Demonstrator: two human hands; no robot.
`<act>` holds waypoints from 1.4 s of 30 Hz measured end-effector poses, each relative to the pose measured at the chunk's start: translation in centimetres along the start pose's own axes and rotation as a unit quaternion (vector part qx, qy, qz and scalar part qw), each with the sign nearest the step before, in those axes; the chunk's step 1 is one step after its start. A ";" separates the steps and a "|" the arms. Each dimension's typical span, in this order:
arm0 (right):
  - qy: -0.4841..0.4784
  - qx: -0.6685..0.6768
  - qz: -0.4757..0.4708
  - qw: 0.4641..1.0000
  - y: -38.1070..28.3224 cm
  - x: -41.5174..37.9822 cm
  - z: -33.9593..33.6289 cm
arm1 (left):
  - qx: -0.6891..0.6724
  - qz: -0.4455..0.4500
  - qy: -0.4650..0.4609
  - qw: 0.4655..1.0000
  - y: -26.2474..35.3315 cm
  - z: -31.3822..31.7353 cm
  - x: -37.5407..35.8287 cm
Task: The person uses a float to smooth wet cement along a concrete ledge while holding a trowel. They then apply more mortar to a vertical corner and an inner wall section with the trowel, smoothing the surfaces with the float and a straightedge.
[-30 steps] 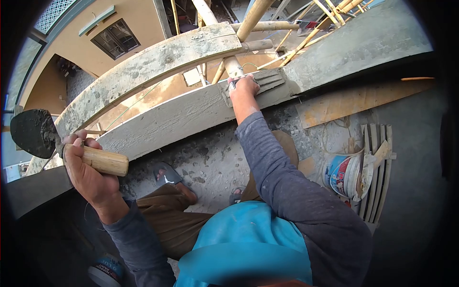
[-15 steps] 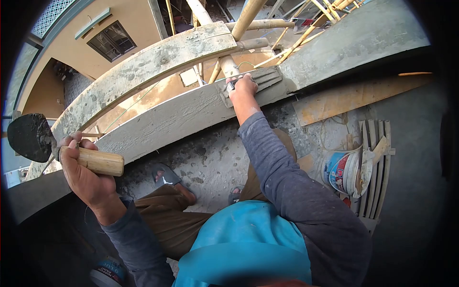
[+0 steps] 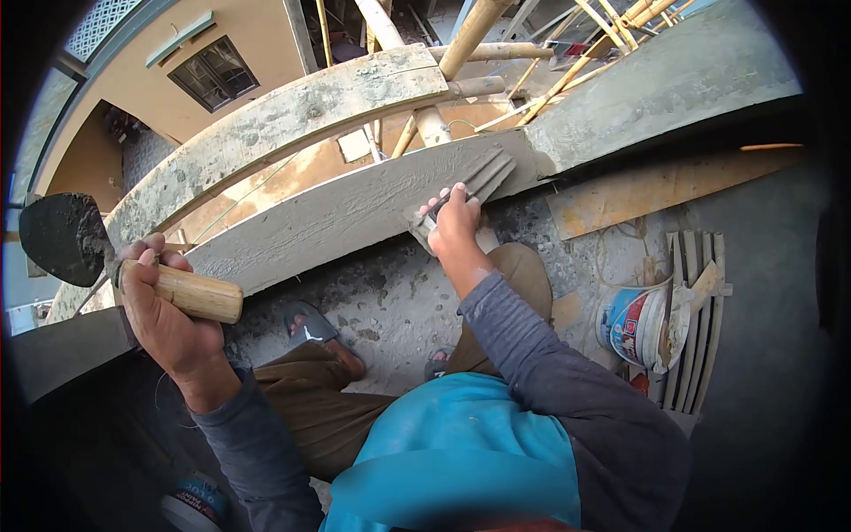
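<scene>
My left hand is wrapped round the wooden handle of a trowel, held up at the left. Its dark rounded blade, with mortar on it, points left. My right hand is closed on the grip of a grey plastering float with ridges along its back. The float lies slantwise over the wet grey plaster on top of the low wall, its near end reaching past the wall's inner edge. Left of the float the plaster shows rough streaks. The float's underside is hidden.
A mortar-stained plank and bamboo poles stand beyond the wall, above a drop. At right are a paint bucket, ridged strips and a wooden board. Another bucket is at lower left.
My right hand has drawn the float back toward me and turned it, so its far end points more away from me. My left hand and the trowel have shifted slightly right.
</scene>
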State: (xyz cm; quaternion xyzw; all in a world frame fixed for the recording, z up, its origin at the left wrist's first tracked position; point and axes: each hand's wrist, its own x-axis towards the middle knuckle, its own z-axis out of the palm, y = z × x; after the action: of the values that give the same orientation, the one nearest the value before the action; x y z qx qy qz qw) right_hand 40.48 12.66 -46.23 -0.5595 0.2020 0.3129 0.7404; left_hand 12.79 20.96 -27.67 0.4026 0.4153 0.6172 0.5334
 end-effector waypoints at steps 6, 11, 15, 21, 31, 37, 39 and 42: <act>-0.068 -0.317 -0.161 0.932 -5.9 7.0 -3.4 | -0.011 0.000 -0.001 1.000 0.5 0.2 -0.4; -0.061 -0.447 -0.177 0.874 -8.6 9.4 -3.5 | -0.023 -0.001 0.000 1.000 0.7 0.2 -0.7; -0.177 -0.441 -0.119 0.872 -5.1 4.4 -2.6 | -0.003 0.000 -0.006 1.000 0.6 0.2 -1.2; -0.374 -0.576 -0.135 0.714 -1.3 -2.0 -3.1 | -0.002 -0.003 -0.008 1.000 0.8 0.4 -1.5; -0.362 -0.706 -0.529 0.302 -10.7 6.8 -0.5 | -0.010 0.021 -0.002 1.000 1.5 -0.6 -2.1; -0.306 -0.761 -0.461 0.338 -10.9 9.9 0.9 | 0.008 0.025 0.003 1.000 1.7 -0.4 -2.7; -0.311 -0.758 -0.462 0.339 -10.8 10.8 0.8 | 0.015 0.027 0.016 0.999 1.7 -0.7 -2.5; -0.306 -0.764 -0.451 0.345 -10.9 11.5 0.7 | 0.017 0.027 0.027 0.999 1.5 -0.8 -2.1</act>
State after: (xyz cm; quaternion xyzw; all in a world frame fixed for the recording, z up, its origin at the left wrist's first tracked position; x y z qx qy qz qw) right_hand 56.23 14.13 -45.85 -0.7538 -0.6487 0.0997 0.0307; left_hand 11.76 18.69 -26.63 0.4066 0.4289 0.6347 0.4980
